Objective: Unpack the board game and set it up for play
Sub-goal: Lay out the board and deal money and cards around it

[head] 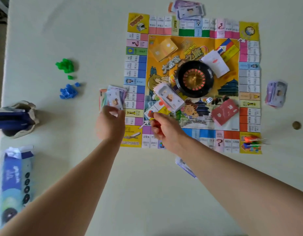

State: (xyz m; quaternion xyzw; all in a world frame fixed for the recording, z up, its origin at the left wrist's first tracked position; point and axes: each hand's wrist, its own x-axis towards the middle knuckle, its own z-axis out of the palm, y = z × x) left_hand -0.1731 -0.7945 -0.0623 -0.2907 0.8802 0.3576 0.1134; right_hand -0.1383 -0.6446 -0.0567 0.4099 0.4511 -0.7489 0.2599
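Left grip (111,120) pinches banknotes (113,98) beside the board (134,65); right grip (164,128), curled above its corner, contents unclear, roulette wheel (194,79) beyond.

Pale table (147,193); soft daylight

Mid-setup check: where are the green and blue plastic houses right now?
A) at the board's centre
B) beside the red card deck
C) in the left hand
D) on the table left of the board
D: the green houses and blue houses lie in two piles on the table, left of the board and apart from it.
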